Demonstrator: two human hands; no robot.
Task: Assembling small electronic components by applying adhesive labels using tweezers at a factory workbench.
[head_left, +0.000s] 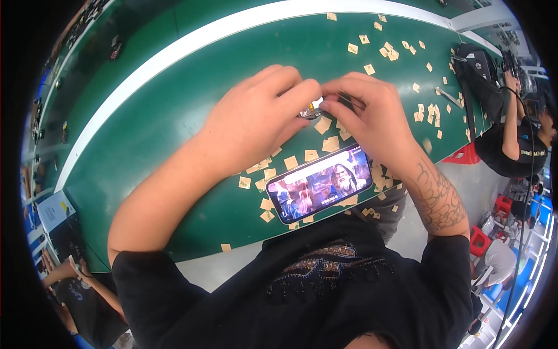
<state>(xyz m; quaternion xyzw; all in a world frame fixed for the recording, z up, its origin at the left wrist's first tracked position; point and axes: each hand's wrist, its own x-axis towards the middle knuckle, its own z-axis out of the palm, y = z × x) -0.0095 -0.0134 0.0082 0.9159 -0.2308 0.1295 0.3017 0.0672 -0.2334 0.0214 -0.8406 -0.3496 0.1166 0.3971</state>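
Note:
Over the green table, my left hand [256, 110] is closed around a small shiny object [310, 112], silvery and clear-looking with a bit of yellow and white. Its exact kind is too small to tell, and my fingers cover part of it. My right hand [375, 110] is closed in a pinch at the object's right end; what lies between thumb and forefinger is hidden. Below both hands lies a phone [321, 185] with a lit picture on its screen. Small tan paper squares [311, 155] are scattered around and partly under the phone.
More paper squares [388, 51] spread over the far right of the green table [145, 139]. A thin silvery tool [450, 98] and a black bag [478, 70] are at the right end. Co-workers sit left and right. Red stools [480, 241] stand on the floor.

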